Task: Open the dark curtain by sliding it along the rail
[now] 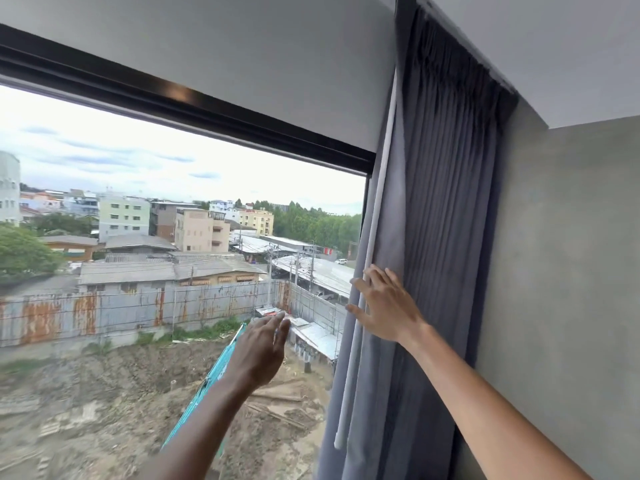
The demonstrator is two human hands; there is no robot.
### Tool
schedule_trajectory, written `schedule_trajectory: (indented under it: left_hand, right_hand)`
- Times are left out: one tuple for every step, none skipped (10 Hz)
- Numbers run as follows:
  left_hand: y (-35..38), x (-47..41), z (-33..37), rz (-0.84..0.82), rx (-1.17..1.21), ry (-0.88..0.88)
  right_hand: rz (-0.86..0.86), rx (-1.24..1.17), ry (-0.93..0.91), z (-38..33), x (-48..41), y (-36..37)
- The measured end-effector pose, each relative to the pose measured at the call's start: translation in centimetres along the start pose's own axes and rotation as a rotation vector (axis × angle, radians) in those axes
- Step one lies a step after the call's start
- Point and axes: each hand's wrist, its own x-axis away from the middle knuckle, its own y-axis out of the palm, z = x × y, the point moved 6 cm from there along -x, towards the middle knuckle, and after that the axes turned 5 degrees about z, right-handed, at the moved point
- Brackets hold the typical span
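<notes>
The dark grey curtain (440, 188) hangs bunched in tight pleats at the right end of the window, under a ceiling recess that hides the rail. A white pull wand (375, 216) hangs down along its left edge. My right hand (384, 303) lies flat against that edge, fingers spread and curled around the fabric and wand. My left hand (261, 348) floats in front of the glass, left of the curtain, fingers loosely apart and touching nothing.
A large window (180, 237) with a black top frame (194, 105) shows buildings, a rusty fence and a dirt lot outside. A grey concrete wall (561, 271) stands right of the curtain.
</notes>
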Motion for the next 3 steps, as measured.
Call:
schedule_trajectory:
  left_hand:
    - [-2.0, 0.6, -1.1, -0.032, -0.081, 0.0]
    - [-3.7, 1.4, -1.3, -0.078, -0.207, 0.031]
    - [-5.6, 2.3, -1.0, -0.1, -0.292, 0.132]
  right_hand:
    - [-0.058, -0.079, 0.062, -1.0, 0.5, -1.0]
    - [-0.117, -0.123, 0.119, -2.0, 1.1, -1.9]
    - [-0.151, -0.108, 0.151, -3.2, 1.7, -1.8]
